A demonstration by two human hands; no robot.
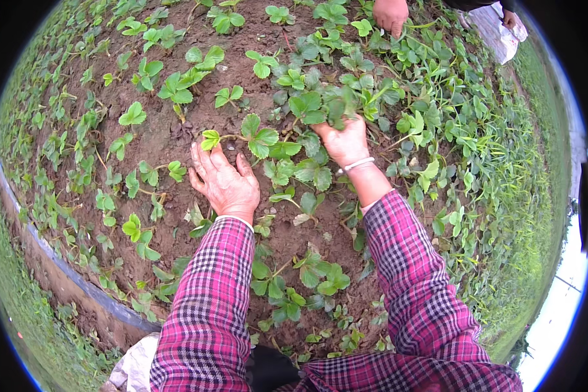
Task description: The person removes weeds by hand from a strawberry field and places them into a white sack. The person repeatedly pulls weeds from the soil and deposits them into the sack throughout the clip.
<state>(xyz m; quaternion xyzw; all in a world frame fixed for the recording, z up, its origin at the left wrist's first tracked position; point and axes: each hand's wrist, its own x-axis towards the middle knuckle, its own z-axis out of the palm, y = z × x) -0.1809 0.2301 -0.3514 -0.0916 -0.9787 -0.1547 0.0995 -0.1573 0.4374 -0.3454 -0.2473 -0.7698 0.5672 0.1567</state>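
My left hand (227,182) lies flat with spread, soil-stained fingers on brown soil (176,147). A yellow-green strawberry leaf (210,139) rests over its fingertips, and I see nothing gripped in it. To the right, my right hand (344,140), with a pale bracelet (356,165) at the wrist, has its fingers curled at blurred green leaves (340,105). The leaves partly hide those fingers, so whether it grips a stem cannot be told. Between the hands stands a strawberry plant (260,137) with broad toothed leaves.
Strawberry plants (176,88) grow across the bed, with denser grass-like weeds (514,196) at right. Another person's hand (391,15) reaches into the plants at top, near a white sack (502,36). A grey strip (85,284) edges the bed at left; a whitish sack (136,362) lies at bottom left.
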